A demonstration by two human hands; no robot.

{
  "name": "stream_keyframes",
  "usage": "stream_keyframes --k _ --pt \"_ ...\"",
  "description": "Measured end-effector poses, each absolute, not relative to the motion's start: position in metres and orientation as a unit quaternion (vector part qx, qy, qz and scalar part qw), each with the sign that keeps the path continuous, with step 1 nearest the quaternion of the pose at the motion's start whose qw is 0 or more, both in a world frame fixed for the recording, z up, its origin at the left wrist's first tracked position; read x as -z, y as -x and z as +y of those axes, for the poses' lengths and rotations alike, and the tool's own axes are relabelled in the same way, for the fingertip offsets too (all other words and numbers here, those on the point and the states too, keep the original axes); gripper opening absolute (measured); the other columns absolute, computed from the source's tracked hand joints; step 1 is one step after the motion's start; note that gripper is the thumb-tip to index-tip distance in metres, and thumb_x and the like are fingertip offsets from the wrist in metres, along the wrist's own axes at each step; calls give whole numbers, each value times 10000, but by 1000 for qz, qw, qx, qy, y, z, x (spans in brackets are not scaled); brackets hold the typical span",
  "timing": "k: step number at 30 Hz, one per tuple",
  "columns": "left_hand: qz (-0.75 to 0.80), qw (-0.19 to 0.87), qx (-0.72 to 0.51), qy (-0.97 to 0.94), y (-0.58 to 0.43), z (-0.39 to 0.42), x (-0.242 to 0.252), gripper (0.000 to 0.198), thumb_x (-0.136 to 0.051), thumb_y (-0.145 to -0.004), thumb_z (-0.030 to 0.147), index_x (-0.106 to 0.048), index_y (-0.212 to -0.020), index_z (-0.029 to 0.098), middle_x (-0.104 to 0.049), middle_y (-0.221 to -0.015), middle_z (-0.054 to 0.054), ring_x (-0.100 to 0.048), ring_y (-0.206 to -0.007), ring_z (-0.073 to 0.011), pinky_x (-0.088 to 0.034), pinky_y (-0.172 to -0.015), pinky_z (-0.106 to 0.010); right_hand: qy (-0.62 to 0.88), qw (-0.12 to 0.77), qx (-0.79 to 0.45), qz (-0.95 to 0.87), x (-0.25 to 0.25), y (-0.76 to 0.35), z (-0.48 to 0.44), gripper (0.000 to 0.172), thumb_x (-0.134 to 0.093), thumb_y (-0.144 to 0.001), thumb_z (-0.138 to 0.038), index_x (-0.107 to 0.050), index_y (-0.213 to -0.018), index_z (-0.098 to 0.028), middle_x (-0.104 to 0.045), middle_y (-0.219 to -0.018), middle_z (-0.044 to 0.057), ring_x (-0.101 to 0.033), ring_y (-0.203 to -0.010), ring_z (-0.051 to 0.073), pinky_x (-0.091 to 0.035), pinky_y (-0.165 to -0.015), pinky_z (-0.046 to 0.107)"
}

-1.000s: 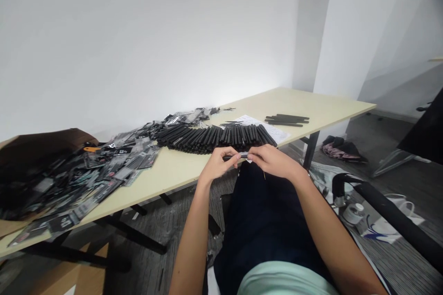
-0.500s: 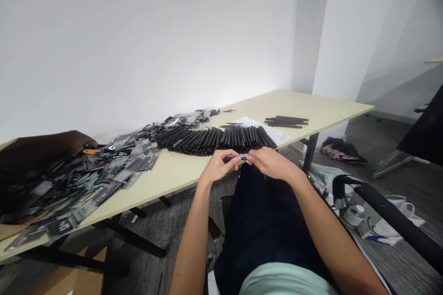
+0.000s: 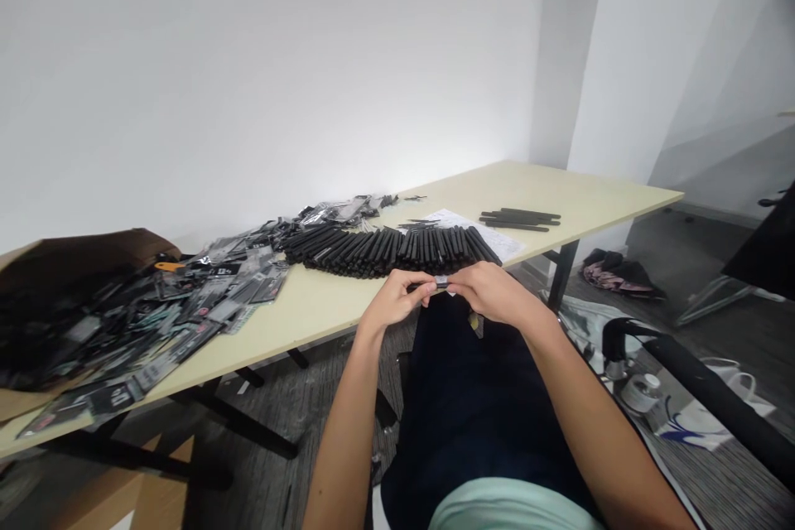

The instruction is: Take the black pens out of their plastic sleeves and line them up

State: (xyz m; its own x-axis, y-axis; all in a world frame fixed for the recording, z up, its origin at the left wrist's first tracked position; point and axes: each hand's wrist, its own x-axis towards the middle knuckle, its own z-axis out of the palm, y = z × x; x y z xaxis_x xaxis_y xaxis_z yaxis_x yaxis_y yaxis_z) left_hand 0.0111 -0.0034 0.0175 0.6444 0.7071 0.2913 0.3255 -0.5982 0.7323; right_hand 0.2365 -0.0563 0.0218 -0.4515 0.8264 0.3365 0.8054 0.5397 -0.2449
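Between my two hands, just off the table's front edge, is a thin black stick (image 3: pixel 441 282) with a pale part at its middle. My left hand (image 3: pixel 401 296) pinches its left end. My right hand (image 3: pixel 485 291) has its fingers closed at the other end, and a small yellowish piece (image 3: pixel 475 323) shows below it. Behind my hands a long row of black sticks (image 3: pixel 385 250) lies side by side on the table (image 3: pixel 335 298). A white sheet of paper (image 3: pixel 506 244) sticks out behind the row.
Several dark flat strips (image 3: pixel 520 219) lie farther right on the table. Packaged items (image 3: pixel 248 281) are heaped at the left, beside an open box (image 3: pixel 93 257) with an orange tool (image 3: pixel 169 267). A chair armrest (image 3: pixel 701 373), a jar (image 3: pixel 641 392) and a bag (image 3: pixel 689 422) are at lower right.
The view has shifted slightly. Both hands still hold the stick at nearly the same spot. The yellowish piece now shows beneath my right hand.
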Motion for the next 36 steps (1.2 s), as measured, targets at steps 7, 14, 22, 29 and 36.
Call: stream_keyframes --k 7,14,22,29,36 --pt "294 359 -301 -833 -12 -6 -21 439 -645 -951 524 -768 -882 108 -652 -652 -38 -571 -618 -145 -426 -620 -245 467 178 49 -865 -22 -235 -60 269 -489 -1076 -249 -708 -947 -161 -705 -849 75 -592 -694 179 -268 -635 329" --pt "283 398 -300 -819 -12 -5 -22 493 -654 -923 586 -699 -758 124 -567 -622 -9 -520 -598 -127 -422 -606 -242 456 182 132 -861 -25 -232 -64 282 -461 -1062 -179 -702 -915 -166 -664 -797 62 -556 -736 186 -283 -683 343" --pt "278 463 -290 -790 -7 -4 -22 501 -689 -890 605 -709 -777 118 -485 -566 19 -415 -524 -96 -337 -521 -235 427 226 139 -865 -29 -230 -72 341 -418 -1043 -99 -728 -913 -159 -667 -755 75 -532 -738 194 -266 -684 358" --pt "305 482 -292 -768 -10 -1 -17 538 -656 -910 624 -650 -704 126 -379 -497 58 -320 -456 -69 -269 -469 -221 474 211 84 -851 -24 -231 -65 337 -459 -1090 -316 -720 -924 -181 -727 -860 69 -614 -748 191 -256 -645 340" --pt "310 411 -319 -796 -11 -3 -18 399 -723 -903 515 -720 -886 116 -602 -680 -7 -534 -554 -100 -406 -531 -212 538 186 16 -822 -25 -234 -64 296 -453 -1088 -338 -662 -924 -207 -740 -847 63 -660 -742 204 -234 -620 321"
